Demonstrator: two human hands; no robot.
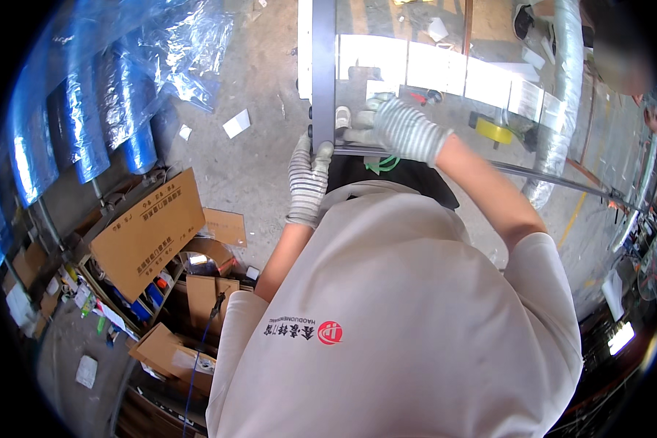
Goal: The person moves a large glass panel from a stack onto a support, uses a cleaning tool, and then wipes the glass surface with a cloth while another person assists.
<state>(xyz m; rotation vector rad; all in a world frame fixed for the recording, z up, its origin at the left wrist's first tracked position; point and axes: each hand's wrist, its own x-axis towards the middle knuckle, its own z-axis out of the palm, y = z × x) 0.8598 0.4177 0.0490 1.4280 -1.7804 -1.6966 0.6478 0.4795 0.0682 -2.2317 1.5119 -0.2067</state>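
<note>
Dark grey and straight-sided, a long bar (324, 73) lies with its long axis running directly away from the wearer, ahead of the trunk and slightly to the left. Its near end points back toward the grey shirt (409, 292); its far end passes out of the upper margin of the view. At this near end, which forms the near-left corner of the work, a thinner dark rail (547, 177) sets off to the right, roughly crosswise to the bar and partly hidden by the right forearm. A clear pane (387, 58), crossed by bright reflections, extends from the bar's right edge beyond the rail. The support beneath cannot be made out.

Left hand (309, 179), in a striped glove: closed about the bar's near end, thumb on the upper face, other fingers at the left edge. Right hand (409, 131), similarly gloved: to the right of the bar and above the rail, fingers directed leftward and partly bent; whether they hold anything or touch the pane cannot be told.

Surroundings: a green loop (382, 165) just on the wearer's side of the rail; right, a silvery wrapped tube (566, 87); left, blue film-wrapped rolls (87, 124) and a cardboard box (150, 233).
</note>
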